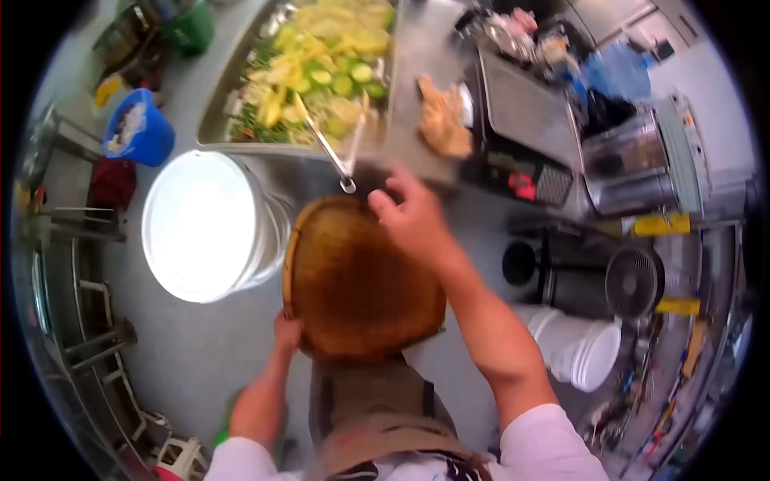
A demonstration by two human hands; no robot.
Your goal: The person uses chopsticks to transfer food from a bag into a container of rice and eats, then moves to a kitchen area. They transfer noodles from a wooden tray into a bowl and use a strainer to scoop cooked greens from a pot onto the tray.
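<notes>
A round, shallow woven bamboo basket [361,280] is held in front of my apron, its inside facing up. My left hand [289,330] grips its rim on the left side. Above the basket's far right edge is my right hand [411,210], slightly blurred, fingers apart and nothing in it. Just beyond its fingertips, metal tongs [346,170] rest over the near rim of a metal tray [265,149], their arms spread. Sliced yellow and green vegetables [321,72] fill the tray.
A white lidded bucket [200,228] stands left of the basket. A scale [525,104] and a crumpled orange-brown item [445,120] sit on the metal counter. Further out are a blue bucket [152,140], a white bucket [589,353] and a fan [634,280].
</notes>
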